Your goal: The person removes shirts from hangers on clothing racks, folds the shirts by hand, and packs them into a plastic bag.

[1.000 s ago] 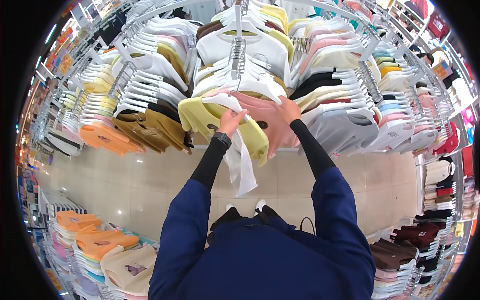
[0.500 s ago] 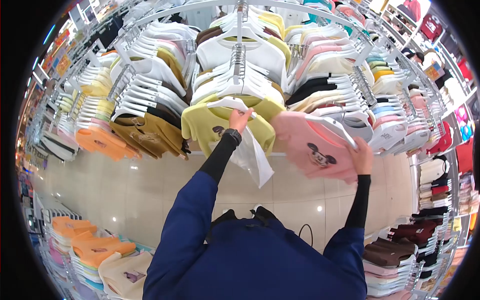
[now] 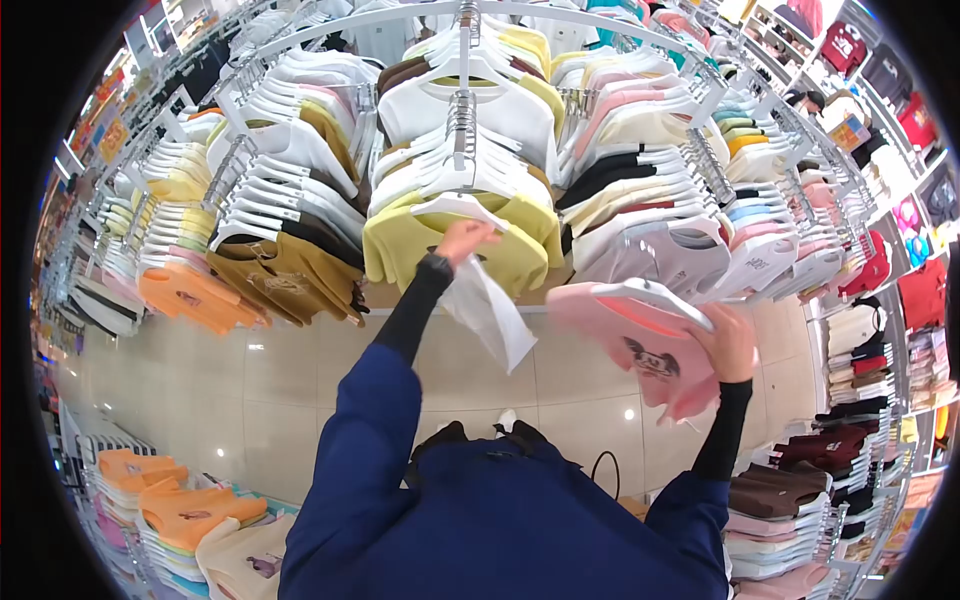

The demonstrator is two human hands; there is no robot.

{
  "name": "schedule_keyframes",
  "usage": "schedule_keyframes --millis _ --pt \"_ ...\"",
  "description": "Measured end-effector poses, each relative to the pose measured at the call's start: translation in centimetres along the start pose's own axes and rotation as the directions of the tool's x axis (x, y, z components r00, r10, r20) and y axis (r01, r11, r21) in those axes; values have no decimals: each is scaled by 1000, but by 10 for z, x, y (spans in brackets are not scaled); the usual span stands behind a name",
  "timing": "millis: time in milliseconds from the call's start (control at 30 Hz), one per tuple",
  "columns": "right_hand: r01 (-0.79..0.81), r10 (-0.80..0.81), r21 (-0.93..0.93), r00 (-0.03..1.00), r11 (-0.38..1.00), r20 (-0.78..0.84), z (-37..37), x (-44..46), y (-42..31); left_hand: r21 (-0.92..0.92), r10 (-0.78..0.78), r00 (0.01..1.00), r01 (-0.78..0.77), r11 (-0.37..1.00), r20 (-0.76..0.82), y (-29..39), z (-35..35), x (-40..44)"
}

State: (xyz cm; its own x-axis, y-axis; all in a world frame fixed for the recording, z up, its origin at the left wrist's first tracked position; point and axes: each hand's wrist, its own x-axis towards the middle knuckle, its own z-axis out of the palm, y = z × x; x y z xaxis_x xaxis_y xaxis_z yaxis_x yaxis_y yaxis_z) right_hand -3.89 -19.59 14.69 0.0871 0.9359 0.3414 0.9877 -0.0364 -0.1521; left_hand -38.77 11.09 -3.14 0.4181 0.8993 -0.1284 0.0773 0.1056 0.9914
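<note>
The pink shirt (image 3: 655, 365) is off the rack (image 3: 464, 55), its hanger (image 3: 655, 295) in the right hand (image 3: 731, 342), while the left hand (image 3: 467, 241) pinches a white cloth or bag (image 3: 490, 315), with the yellow shirt (image 3: 514, 262) just past it still at the rack.

- The scene is lit brightly and evenly by white indoor light; only soft shadows are seen between the multicoloured hanging garments (image 3: 465, 105).
- On the glossy beige tile floor (image 3: 470, 380), small white spots of glare are reflected.
- The pink shirt with a dark printed figure (image 3: 655, 345) and the person's bare right hand (image 3: 732, 342) are slightly blurred.
- Towards the round rim, shapes are bent and fine details are lost; the corners are left black.
</note>
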Motion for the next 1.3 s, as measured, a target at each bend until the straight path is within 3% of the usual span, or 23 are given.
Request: schedule_keyframes --millis 33,100,167,200,233,300,333,433,533,667,767,867,1100,1300 --pt "25 -25 27 1000 999 12 9 5 -7 32 -57 997 56 998 55 8 -7 -26" --pt "70 -73 82 997 994 33 34 25 -28 -3 54 984 -55 998 -170 -10 -25 -49" --pt "127 -143 156 985 980 97 67 48 -49 -76 45 988 -56 996 -144 -4 -40 -70" --pt "153 -168 221 984 963 52 87 57 -62 -115 44 990 -60 992 -134 0 -47 -79" --pt "183 -192 281 981 942 3 105 68 -74 -56 62 994 -67 996 -85 2 -50 -84" --pt "125 -175 328 976 936 126 131 93 -96 70 84 996 -85 994 11 4 -62 -92" --pt "128 -191 352 970 927 149 143 102 -103 189 185 983 -185 964 18 1 -71 -92" --pt "148 -231 421 960 895 155 184 131 -120 597 251 967 -173 784 -49 18 -103 -102" --pt "171 -237 456 967 873 92 214 149 -133 763 277 957 -114 636 -88 34 -120 -105" --pt "167 -242 483 966 859 96 234 173 -148 794 287 936 -16 608 -202 29 -139 -83" --pt "194 -245 453 968 870 55 257 194 -149 814 429 858 -21 581 -284 17 -146 -64" --pt "176 -229 408 970 896 83 281 209 -144 781 356 862 69 621 -360 13 -154 -41" --pt "243 -254 456 966 856 -36 280 195 -139 743 406 846 -19 669 -344 1 -156 -47" --pt "216 -281 428 955 878 94 266 199 -141 699 401 823 -8 715 -401 -2 -146 -64"
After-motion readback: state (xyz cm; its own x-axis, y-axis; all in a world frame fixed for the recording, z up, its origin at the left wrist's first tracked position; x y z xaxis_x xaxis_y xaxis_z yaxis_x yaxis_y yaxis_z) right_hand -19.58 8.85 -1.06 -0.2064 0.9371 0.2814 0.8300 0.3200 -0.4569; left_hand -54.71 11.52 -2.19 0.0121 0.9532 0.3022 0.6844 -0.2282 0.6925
